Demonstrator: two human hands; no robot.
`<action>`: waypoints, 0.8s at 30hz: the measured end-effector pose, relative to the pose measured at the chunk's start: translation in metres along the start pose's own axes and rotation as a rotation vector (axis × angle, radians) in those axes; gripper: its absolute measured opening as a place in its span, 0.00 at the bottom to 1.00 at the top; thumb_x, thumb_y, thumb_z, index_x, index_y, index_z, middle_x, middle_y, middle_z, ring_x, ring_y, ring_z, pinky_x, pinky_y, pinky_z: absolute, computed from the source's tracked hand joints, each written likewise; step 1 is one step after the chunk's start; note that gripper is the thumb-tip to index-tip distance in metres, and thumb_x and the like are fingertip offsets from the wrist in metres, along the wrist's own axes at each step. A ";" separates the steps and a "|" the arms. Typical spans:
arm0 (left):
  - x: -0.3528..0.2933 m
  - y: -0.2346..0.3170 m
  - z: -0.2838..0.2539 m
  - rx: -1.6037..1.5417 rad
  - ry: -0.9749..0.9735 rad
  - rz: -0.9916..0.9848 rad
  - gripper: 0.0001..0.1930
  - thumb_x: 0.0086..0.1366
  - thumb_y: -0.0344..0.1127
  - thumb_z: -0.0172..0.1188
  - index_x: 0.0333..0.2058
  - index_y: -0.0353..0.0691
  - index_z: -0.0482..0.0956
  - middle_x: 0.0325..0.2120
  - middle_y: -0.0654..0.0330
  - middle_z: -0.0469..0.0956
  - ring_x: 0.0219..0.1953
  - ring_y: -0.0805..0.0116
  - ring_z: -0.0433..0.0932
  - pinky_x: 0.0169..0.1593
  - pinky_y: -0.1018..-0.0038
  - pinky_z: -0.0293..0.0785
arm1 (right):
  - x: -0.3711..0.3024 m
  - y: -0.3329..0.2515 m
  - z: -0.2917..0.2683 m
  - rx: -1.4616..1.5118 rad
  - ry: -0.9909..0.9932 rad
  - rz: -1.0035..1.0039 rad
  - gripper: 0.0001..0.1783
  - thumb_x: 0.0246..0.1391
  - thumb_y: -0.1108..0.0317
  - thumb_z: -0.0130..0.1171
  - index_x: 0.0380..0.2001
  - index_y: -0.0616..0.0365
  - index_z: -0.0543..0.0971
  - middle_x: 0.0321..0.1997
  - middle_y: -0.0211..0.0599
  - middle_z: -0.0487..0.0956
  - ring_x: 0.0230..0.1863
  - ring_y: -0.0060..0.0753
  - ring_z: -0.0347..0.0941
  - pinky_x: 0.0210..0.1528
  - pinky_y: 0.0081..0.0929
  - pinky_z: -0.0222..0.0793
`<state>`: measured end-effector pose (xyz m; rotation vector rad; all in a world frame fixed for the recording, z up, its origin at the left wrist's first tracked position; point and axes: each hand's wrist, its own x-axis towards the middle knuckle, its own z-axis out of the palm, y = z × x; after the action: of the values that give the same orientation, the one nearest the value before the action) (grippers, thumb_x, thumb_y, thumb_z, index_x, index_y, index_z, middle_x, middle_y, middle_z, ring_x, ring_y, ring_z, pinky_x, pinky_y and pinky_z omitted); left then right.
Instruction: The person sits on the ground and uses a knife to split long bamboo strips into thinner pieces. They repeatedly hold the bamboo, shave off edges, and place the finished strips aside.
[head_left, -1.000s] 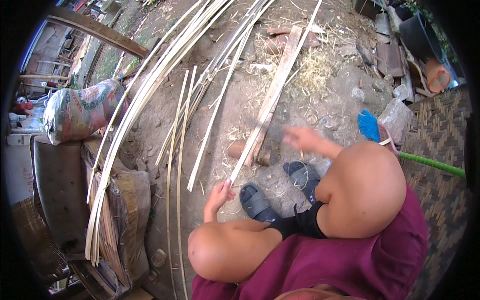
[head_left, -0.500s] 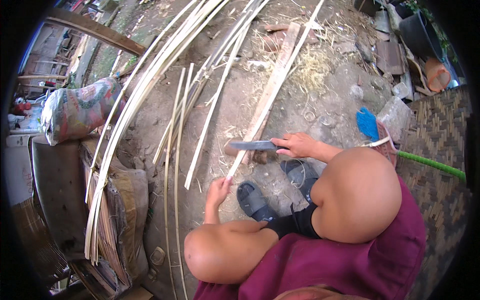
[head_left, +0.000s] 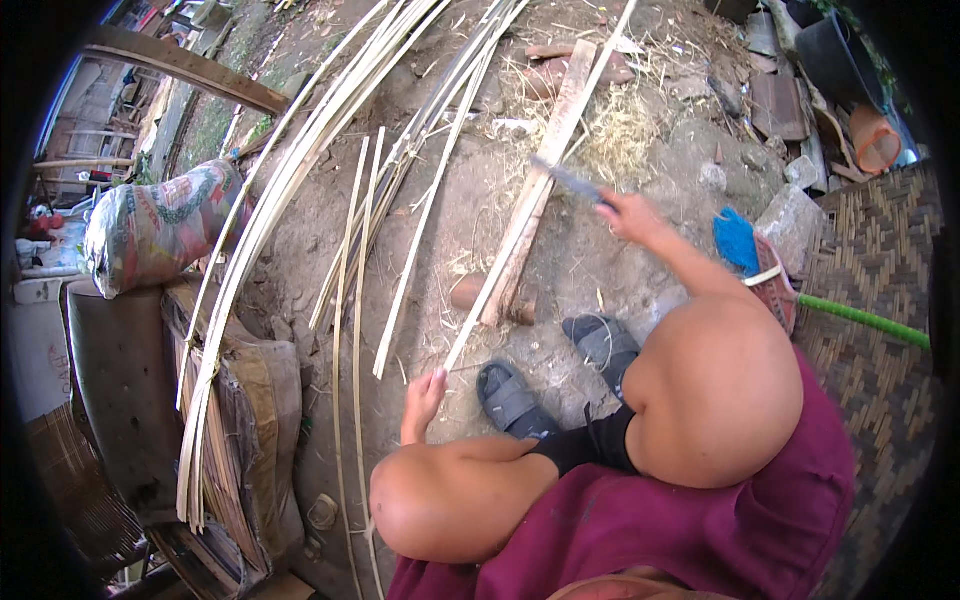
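Note:
A long pale bamboo strip (head_left: pixel 492 284) slants away from me across a flat wooden plank (head_left: pixel 556 150). My left hand (head_left: pixel 424 396) is closed on the strip's near end, by my left knee. Farther out, my right hand (head_left: pixel 632 216) grips a large knife (head_left: pixel 578 184), its dark blade crossing the strip and plank about midway. Whether the edge touches the strip I cannot tell. Beneath the plank's near end lies a short round piece of wood (head_left: pixel 466 293). My sandalled feet (head_left: pixel 515 398) rest just in front of it.
Bundled bamboo strips (head_left: pixel 262 222) stretch along the left over a worn bench-like pile (head_left: pixel 262 410). More strips (head_left: pixel 408 276) lie between. A stuffed sack (head_left: pixel 165 228) sits at left. At right are a woven mat (head_left: pixel 870 270), a blue-bristled brush (head_left: pixel 736 240) and a green pole (head_left: pixel 865 326). Shavings (head_left: pixel 625 135) litter the ground.
My right hand has swung the knife outward along the strip, from the plank's near end to its middle. My left hand has drawn slightly nearer to me with the strip.

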<state>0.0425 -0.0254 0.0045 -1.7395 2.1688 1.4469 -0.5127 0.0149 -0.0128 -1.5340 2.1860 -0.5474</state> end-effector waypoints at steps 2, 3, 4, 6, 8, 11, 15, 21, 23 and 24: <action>0.002 -0.007 0.004 -0.136 -0.059 -0.139 0.29 0.72 0.55 0.50 0.26 0.32 0.80 0.15 0.61 0.75 0.17 0.74 0.72 0.23 0.72 0.68 | 0.015 0.024 -0.013 0.024 0.061 -0.001 0.21 0.63 0.49 0.54 0.54 0.46 0.75 0.30 0.53 0.81 0.32 0.59 0.79 0.34 0.51 0.75; -0.008 -0.014 0.002 -0.198 -0.099 -0.223 0.29 0.72 0.55 0.50 0.27 0.32 0.80 0.15 0.62 0.75 0.17 0.74 0.71 0.23 0.73 0.67 | 0.009 0.022 -0.003 0.042 0.079 0.012 0.23 0.62 0.49 0.55 0.56 0.46 0.75 0.29 0.53 0.81 0.30 0.59 0.79 0.33 0.51 0.75; -0.002 0.025 0.008 -0.343 -0.098 -0.325 0.26 0.72 0.54 0.52 0.31 0.33 0.80 0.17 0.62 0.75 0.18 0.76 0.71 0.23 0.73 0.67 | -0.002 0.011 0.011 -0.061 -0.009 -0.024 0.24 0.62 0.50 0.55 0.59 0.44 0.74 0.35 0.52 0.82 0.35 0.58 0.80 0.38 0.50 0.76; 0.015 0.037 0.012 -0.311 -0.079 -0.171 0.25 0.72 0.53 0.53 0.33 0.33 0.80 0.18 0.63 0.75 0.17 0.77 0.70 0.23 0.74 0.67 | -0.037 -0.038 0.035 0.000 -0.055 -0.376 0.26 0.61 0.51 0.56 0.59 0.47 0.74 0.40 0.52 0.83 0.40 0.56 0.81 0.42 0.47 0.76; 0.022 0.022 0.019 -0.255 -0.060 0.013 0.22 0.72 0.50 0.54 0.34 0.34 0.81 0.18 0.64 0.75 0.19 0.78 0.69 0.24 0.76 0.66 | -0.030 -0.019 0.034 -0.015 -0.115 -0.351 0.25 0.62 0.51 0.55 0.59 0.46 0.74 0.45 0.52 0.82 0.44 0.54 0.80 0.48 0.46 0.76; -0.018 -0.032 0.001 -0.222 -0.030 -0.156 0.22 0.73 0.49 0.53 0.31 0.34 0.80 0.18 0.65 0.74 0.21 0.79 0.68 0.25 0.76 0.65 | 0.005 -0.009 -0.003 0.105 -0.126 0.061 0.25 0.62 0.50 0.55 0.58 0.47 0.76 0.48 0.53 0.81 0.48 0.53 0.79 0.52 0.46 0.74; -0.024 0.021 0.003 -0.230 0.028 -0.095 0.21 0.74 0.46 0.52 0.25 0.38 0.76 0.16 0.71 0.68 0.20 0.81 0.65 0.23 0.78 0.59 | -0.031 -0.044 0.014 0.075 -0.220 -0.235 0.24 0.62 0.50 0.56 0.54 0.52 0.77 0.44 0.53 0.82 0.45 0.53 0.80 0.48 0.46 0.75; -0.081 -0.070 -0.014 -0.033 0.082 -0.173 0.21 0.70 0.49 0.54 0.29 0.34 0.77 0.17 0.53 0.74 0.21 0.59 0.73 0.28 0.63 0.66 | 0.032 0.030 -0.025 -0.090 -0.008 0.111 0.25 0.63 0.48 0.54 0.56 0.51 0.76 0.45 0.54 0.81 0.45 0.54 0.79 0.50 0.47 0.74; -0.078 -0.050 -0.012 0.034 0.107 -0.127 0.20 0.70 0.48 0.54 0.30 0.34 0.77 0.18 0.49 0.74 0.23 0.53 0.74 0.29 0.60 0.67 | 0.021 0.010 -0.009 0.007 -0.055 0.068 0.26 0.63 0.48 0.53 0.57 0.50 0.75 0.46 0.53 0.81 0.44 0.54 0.79 0.50 0.47 0.75; -0.061 -0.032 0.002 0.051 0.118 -0.081 0.19 0.70 0.47 0.55 0.30 0.34 0.76 0.19 0.47 0.75 0.23 0.50 0.75 0.30 0.58 0.68 | 0.014 0.008 -0.009 0.032 -0.062 0.046 0.26 0.63 0.47 0.53 0.58 0.49 0.75 0.46 0.53 0.81 0.44 0.54 0.79 0.49 0.47 0.75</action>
<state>0.0896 0.0237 0.0151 -1.9171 2.1409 1.2909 -0.5278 0.0043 -0.0111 -1.4612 2.1496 -0.5107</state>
